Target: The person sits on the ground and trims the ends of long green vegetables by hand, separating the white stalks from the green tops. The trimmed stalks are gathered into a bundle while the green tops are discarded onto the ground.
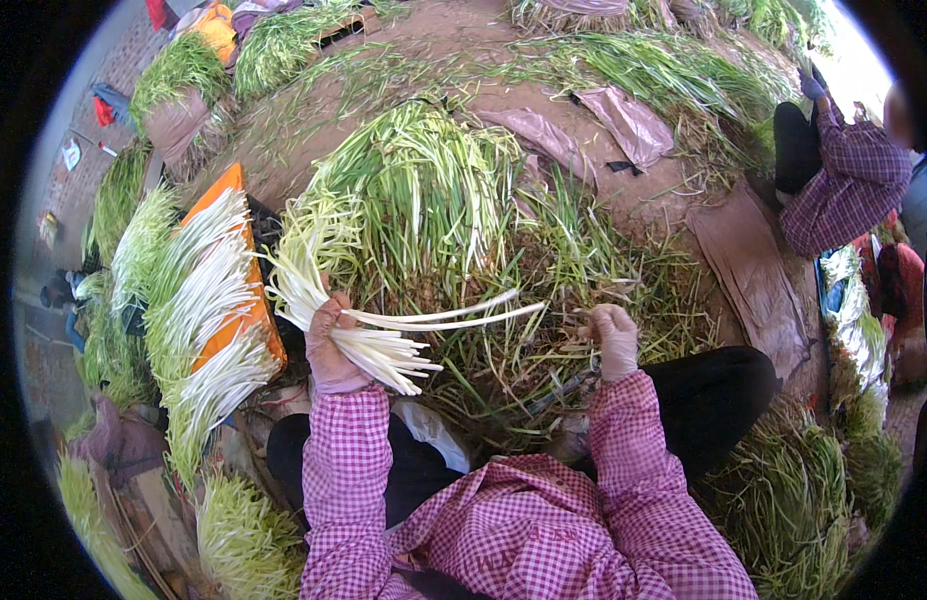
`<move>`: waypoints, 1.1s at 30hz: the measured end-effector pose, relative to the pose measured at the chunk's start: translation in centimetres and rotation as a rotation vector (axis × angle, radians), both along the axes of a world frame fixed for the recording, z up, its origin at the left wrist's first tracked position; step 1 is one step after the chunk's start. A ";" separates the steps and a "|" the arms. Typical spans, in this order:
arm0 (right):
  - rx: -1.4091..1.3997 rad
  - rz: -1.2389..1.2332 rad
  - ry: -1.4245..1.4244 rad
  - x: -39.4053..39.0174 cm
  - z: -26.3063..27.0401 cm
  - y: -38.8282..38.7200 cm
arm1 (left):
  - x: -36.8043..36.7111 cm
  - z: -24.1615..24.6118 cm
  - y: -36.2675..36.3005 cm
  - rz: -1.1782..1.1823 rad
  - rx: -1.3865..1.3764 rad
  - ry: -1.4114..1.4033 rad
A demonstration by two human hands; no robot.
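My left hand (332, 341) is closed around a bunch of long stalks with white stems (381, 352), likely garlic chives; two stems stick out to the right, apart from the others. My right hand (612, 337), in a thin pale glove, is raised to the right of those stems with its fingers curled; a bit of dry brownish leaf seems to be at its fingertips, but its grip is unclear. Beyond both hands a large heap of green and yellowish stalks (426, 195) lies on the ground. Loose leaves and dry trimmings (523, 375) lie below and between the hands.
At left, bundles of white stems (208, 300) rest on an orange board (276, 341). A co-worker in a checked shirt (846, 172) sits at upper right. Brown plastic sheets (756, 277) lie on the earth. More stalk heaps (786, 495) stand at lower right and lower left (246, 532).
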State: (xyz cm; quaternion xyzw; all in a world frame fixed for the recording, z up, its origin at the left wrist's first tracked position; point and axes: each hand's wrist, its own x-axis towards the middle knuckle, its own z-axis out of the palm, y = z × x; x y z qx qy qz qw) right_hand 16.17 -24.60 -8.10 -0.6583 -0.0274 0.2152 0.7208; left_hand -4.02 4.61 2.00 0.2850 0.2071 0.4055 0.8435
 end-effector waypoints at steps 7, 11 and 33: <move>-0.530 0.068 -0.753 1.1 0.9 -1.0 | -1.5 -2.6 1.9 -0.064 0.034 -0.053; -0.672 0.175 -0.932 -0.9 5.1 1.5 | -1.3 -2.7 1.9 -0.075 0.027 -0.053; 0.023 0.702 0.570 -6.2 2.2 5.5 | 0.2 -0.8 -3.1 -0.090 -0.213 0.301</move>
